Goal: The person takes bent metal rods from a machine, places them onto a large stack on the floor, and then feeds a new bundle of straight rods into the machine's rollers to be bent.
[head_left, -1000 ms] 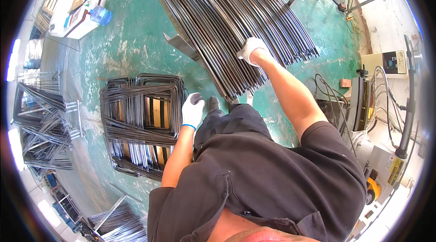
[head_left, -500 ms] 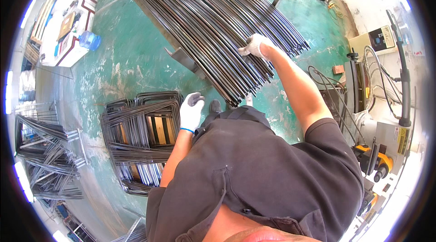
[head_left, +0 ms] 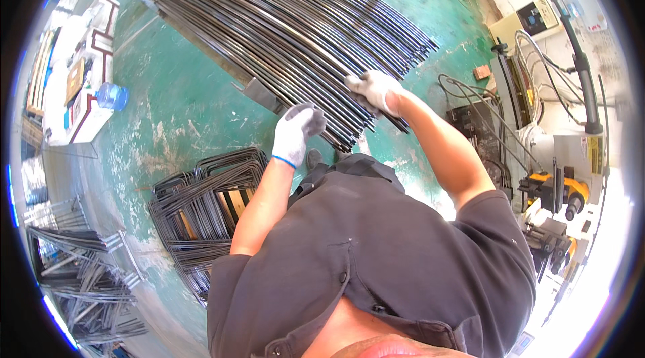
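Observation:
Long dark metal rods (head_left: 269, 42) lie side by side in a wide layer, their near ends a short way in front of me. My right hand (head_left: 375, 91), in a white glove with grey on the fingers, is closed over rods close to those ends; one rod end sticks out past it. The exact grip beneath the palm is hidden. At the left edge of the layer is my left hand (head_left: 299, 131), gloved alike with a blue cuff. Its fingers are loosely bent and apart, over the rod ends, holding nothing that I can see.
An angled metal support (head_left: 259, 94) juts out under the rods. Bent rod frames (head_left: 201, 203) are stacked at my left, with more frames (head_left: 87, 277) farther left. A machine with cables (head_left: 517, 89) lines the right wall. White cabinets (head_left: 91, 116) stand at far left.
My left hand has risen from my side to the left edge of the rods. My right hand has come slightly left and nearer the rod ends. The view has shifted.

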A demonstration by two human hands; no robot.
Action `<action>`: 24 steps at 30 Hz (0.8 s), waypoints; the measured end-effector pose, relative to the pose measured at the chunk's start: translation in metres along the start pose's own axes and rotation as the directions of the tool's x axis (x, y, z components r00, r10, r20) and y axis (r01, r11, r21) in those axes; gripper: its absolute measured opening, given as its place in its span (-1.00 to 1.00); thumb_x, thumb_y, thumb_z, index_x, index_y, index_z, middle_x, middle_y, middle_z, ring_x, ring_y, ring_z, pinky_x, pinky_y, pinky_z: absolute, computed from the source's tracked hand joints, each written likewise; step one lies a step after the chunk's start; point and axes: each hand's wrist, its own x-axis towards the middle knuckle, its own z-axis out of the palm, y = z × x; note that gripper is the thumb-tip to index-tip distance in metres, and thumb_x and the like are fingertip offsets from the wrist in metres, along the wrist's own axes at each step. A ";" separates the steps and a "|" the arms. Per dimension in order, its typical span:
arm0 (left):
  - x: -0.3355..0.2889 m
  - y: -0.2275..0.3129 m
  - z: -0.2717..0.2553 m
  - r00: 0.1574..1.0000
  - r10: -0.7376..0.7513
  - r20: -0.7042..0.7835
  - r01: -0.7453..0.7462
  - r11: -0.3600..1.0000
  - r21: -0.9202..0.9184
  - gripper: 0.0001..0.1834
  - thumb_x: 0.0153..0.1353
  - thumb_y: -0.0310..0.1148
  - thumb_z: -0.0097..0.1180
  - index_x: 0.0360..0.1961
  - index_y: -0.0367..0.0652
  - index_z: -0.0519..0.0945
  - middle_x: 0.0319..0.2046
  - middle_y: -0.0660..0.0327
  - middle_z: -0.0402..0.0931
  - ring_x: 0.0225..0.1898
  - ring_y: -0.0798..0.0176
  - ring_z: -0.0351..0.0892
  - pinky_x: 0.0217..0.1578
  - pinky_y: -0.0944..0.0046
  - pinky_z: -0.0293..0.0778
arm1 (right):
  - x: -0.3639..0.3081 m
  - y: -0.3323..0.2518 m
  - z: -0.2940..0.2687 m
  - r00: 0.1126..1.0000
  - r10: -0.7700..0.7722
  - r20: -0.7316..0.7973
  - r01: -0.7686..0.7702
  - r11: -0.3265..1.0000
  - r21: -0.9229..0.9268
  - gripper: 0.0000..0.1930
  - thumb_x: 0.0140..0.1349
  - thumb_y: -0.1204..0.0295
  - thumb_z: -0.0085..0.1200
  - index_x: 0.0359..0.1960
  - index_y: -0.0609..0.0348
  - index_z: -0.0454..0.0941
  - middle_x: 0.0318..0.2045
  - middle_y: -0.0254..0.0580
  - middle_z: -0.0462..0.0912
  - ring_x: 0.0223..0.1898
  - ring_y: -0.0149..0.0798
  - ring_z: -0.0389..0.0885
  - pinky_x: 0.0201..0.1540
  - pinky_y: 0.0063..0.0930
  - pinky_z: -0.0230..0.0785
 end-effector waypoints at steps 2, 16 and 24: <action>0.026 0.011 0.007 0.993 -0.046 0.106 0.060 0.989 -0.135 -0.79 0.42 -0.35 0.16 -0.01 -0.18 0.63 -0.14 0.01 0.73 -0.13 -0.01 0.75 -0.07 -0.05 0.69 | -0.038 0.025 0.015 0.989 0.043 -0.143 -0.079 0.963 -0.257 -0.42 0.31 -0.06 0.26 -0.20 0.39 0.66 -0.47 0.07 0.67 -0.49 -0.11 0.68 -0.29 -0.18 0.54; 0.087 -0.019 0.089 0.959 -0.259 0.116 0.276 0.946 -0.168 -0.71 0.55 -0.26 -0.01 -0.36 -0.16 0.52 -0.50 0.22 0.45 -0.49 0.19 0.38 -0.38 0.13 0.44 | -0.363 0.313 0.121 0.508 0.418 -0.753 -0.721 0.685 -0.107 -0.72 0.10 0.33 0.40 -0.23 0.18 0.61 -0.24 0.08 0.67 -0.17 0.22 0.65 -0.02 -0.05 0.52; -0.017 -0.106 0.213 0.908 -0.331 0.257 0.351 0.936 -0.035 -0.77 0.44 -0.36 0.06 -0.36 -0.25 0.57 -0.48 0.11 0.51 -0.34 0.10 0.49 0.00 0.05 0.46 | -0.371 0.457 0.112 0.388 0.184 -0.903 -0.594 0.799 -0.093 -0.74 0.25 0.23 0.17 -0.54 0.06 0.58 -0.51 0.00 0.64 -0.40 0.13 0.63 -0.27 -0.02 0.46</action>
